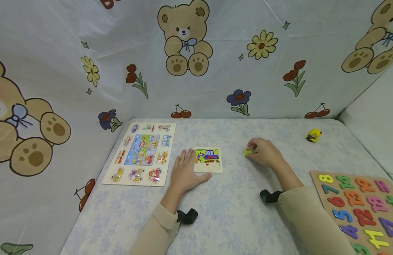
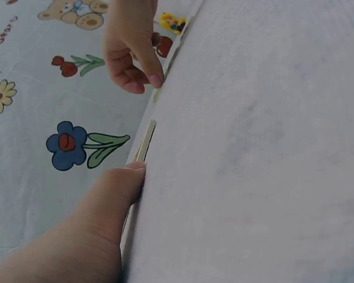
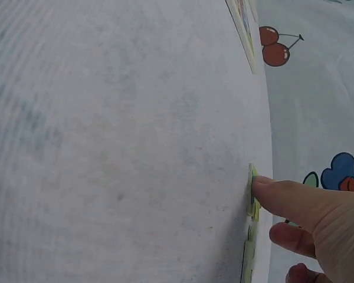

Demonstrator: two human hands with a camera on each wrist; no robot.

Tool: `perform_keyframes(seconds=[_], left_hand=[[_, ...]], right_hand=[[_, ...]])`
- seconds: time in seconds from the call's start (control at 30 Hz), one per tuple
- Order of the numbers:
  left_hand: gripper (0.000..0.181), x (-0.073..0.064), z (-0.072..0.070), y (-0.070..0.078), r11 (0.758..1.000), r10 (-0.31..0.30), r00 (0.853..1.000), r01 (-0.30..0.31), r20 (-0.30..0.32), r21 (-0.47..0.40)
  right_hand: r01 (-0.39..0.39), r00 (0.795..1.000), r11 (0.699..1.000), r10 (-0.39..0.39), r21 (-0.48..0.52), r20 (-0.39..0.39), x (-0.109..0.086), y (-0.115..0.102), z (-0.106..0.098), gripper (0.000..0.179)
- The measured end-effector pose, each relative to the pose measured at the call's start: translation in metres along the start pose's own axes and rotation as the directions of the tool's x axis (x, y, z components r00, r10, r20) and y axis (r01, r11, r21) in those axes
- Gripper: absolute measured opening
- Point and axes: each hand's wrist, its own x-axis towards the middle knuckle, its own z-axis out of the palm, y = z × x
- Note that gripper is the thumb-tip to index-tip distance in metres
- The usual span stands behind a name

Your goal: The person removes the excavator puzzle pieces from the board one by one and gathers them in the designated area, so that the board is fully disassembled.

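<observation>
A small square puzzle board [image 1: 208,169] showing a purple excavator lies mid-table, a bare pale strip along its lower side. Beside its left edge my left hand [image 1: 186,173] is spread with straight fingers, the thumb along the lower edge. In the left wrist view that thumb touches the edge of the board [image 2: 146,138]. To the right, my right hand [image 1: 263,152] pinches a small green puzzle piece [image 1: 246,152] close to the tabletop. The right wrist view shows the right thumb pressed on the piece [image 3: 251,197], with the other fingers curled.
A larger vehicle puzzle board [image 1: 137,177] lies at the left. At the right front is a board of foam letters and numbers [image 1: 339,198]. A small yellow toy figure [image 1: 313,135] sits at the back right. A bear-printed cloth [image 1: 215,88] hangs behind the table.
</observation>
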Motion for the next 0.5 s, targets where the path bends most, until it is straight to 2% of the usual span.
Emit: perform_keyframes(seconds=[0.1, 0.27, 0.5], left_hand=[[0.121, 0.001, 0.001, -0.001, 1.0, 0.0, 1.0, 0.0, 0.005, 0.005], [0.116, 0.003, 0.0, 0.0, 1.0, 0.0, 1.0, 0.0, 0.015, -0.003], [0.073, 0.008, 0.001, 0.003, 0.999, -0.031, 0.999, 0.031, 0.007, -0.026]], right_hand=[[0.022, 0.999, 1.0, -0.023, -0.021, -0.024, 0.0, -0.003, 0.001, 0.031], [0.051, 0.999, 0.995, -0.051, 0.083, 0.002, -0.001, -0.015, 0.007, 0.031], [0.102, 0.994, 0.987, -0.107, 0.125, 0.032, 0.004, -0.038, 0.021, 0.032]])
